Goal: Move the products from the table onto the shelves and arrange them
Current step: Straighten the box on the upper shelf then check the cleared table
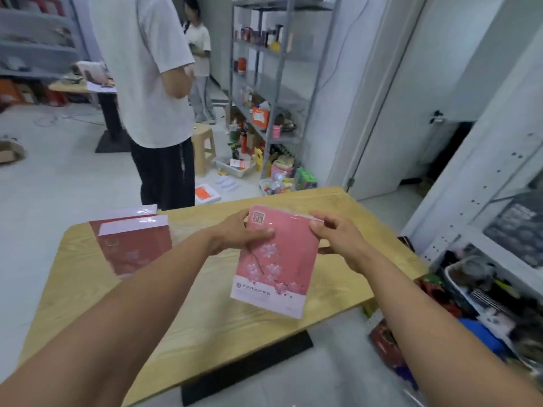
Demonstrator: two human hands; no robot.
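Print on pink packet (276,268) too blurred to read, right shelf (470,201) contents smeared, cut off by edge

head-worn view, facing forward and down, close over wooden table (205,324)

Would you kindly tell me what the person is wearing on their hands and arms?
Nothing that shows. The left hand and right hand are bare, with no gloves, and no watch or bracelet at either wrist. The left forearm and right forearm are bare too; no sleeve comes into view.
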